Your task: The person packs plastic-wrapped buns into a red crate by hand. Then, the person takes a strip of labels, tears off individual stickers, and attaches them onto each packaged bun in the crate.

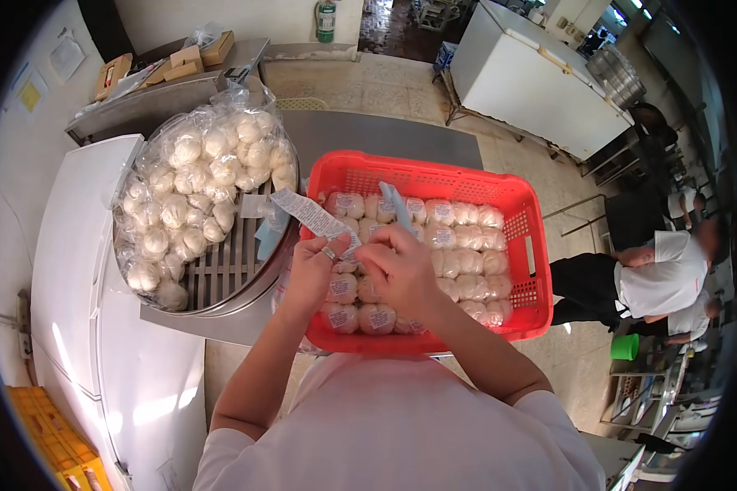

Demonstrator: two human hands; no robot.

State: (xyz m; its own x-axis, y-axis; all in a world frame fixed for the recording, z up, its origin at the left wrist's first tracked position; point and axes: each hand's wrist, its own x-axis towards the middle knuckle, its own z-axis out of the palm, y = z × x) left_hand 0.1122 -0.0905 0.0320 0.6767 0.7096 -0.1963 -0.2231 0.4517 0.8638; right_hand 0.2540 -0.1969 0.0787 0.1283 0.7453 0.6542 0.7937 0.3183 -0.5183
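My left hand, with a ring on one finger, is closed on a strip of printed labels that reaches up and to the left. Close beside it, my right hand has its fingers pinched at the strip's lower end; what they hold is too small to tell. Both hands are above a red crate holding rows of wrapped white buns. Several buns on the left side and top row carry printed labels. A bluish strip stands up near my right fingers.
A round slatted metal tray with bagged white buns stands left of the crate on a grey table. Boxes lie behind. A white chest freezer is at the back; people in white shirts stand at right.
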